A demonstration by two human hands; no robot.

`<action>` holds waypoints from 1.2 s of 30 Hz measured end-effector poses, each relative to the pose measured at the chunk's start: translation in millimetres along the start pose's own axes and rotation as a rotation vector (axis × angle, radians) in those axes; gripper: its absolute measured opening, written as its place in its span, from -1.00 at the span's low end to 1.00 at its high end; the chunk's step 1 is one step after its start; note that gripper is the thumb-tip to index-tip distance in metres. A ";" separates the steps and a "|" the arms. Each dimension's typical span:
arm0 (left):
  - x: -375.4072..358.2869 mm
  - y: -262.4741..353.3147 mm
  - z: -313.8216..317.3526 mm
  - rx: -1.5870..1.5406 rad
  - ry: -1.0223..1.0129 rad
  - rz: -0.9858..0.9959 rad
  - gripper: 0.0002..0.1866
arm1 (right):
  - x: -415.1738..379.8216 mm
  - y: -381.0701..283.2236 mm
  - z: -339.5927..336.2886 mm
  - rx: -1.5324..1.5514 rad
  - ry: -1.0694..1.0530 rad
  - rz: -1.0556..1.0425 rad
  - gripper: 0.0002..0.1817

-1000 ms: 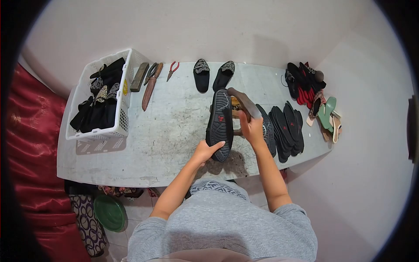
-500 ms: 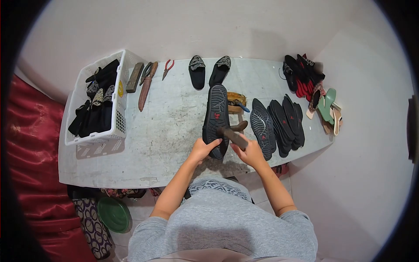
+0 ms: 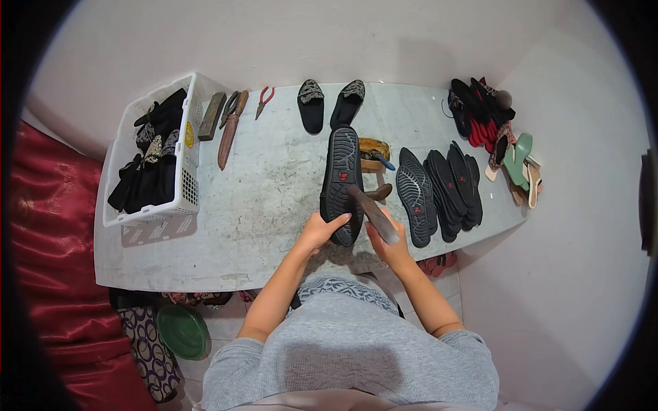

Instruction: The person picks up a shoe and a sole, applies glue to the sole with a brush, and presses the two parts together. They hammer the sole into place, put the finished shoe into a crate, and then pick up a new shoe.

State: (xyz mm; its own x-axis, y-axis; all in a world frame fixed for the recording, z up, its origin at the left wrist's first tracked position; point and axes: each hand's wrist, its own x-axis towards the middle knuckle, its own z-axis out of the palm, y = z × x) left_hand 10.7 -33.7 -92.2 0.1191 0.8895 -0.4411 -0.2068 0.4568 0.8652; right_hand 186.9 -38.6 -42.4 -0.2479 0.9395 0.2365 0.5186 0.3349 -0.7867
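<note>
My left hand point(image 3: 321, 231) is closed on the heel end of a black shoe point(image 3: 342, 164), its ribbed sole turned up and a red mark near the middle. In my right hand point(image 3: 389, 241) is a hammer point(image 3: 371, 212), its dark end over the lower part of the sole. A brown curved piece point(image 3: 379, 192) shows just right of the shoe. Beyond the shoe's tip stand two black slippers with patterned uppers, a left one point(image 3: 311, 107) and a right one point(image 3: 348, 104). A yellowish container point(image 3: 374, 147) with a blue-handled item lies beside the shoe.
Several black soles point(image 3: 415, 195) are stacked at the right of the table point(image 3: 157, 264). A white basket point(image 3: 185, 179) of black shoes stands at the left, near red-handled pliers point(image 3: 264, 103) and a brown-handled tool point(image 3: 229, 139). Red-black footwear point(image 3: 480, 113) and green shoe parts point(image 3: 517, 161) lie at the far right.
The hammer in my right hand has tilted, and its near end has dropped slightly toward me. The shoe stays in my left hand. The whole view has shifted a little.
</note>
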 end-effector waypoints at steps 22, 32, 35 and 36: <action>-0.2 -2.6 1.1 -0.023 -0.005 -0.010 -0.63 | -36.9 7.9 -23.2 -0.011 -0.176 0.071 -0.77; 3.5 -12.8 0.2 -0.047 0.020 0.102 -0.60 | -41.7 1.3 -23.6 0.110 -0.266 0.100 -0.74; 8.1 -13.8 -3.8 -0.024 -0.022 0.000 -0.60 | -39.4 9.2 -17.4 0.039 -0.276 0.162 -0.74; 8.0 -12.8 -2.9 -0.014 -0.013 0.016 -0.59 | -39.6 13.0 -16.0 0.046 -0.269 0.114 -0.73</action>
State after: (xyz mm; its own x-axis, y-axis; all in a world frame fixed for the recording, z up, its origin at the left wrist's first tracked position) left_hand 11.4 -32.4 -107.5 0.1283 0.8966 -0.4238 -0.2228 0.4424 0.8687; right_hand 216.5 -70.4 -53.0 -0.4010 0.9160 -0.0100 0.5198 0.2185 -0.8258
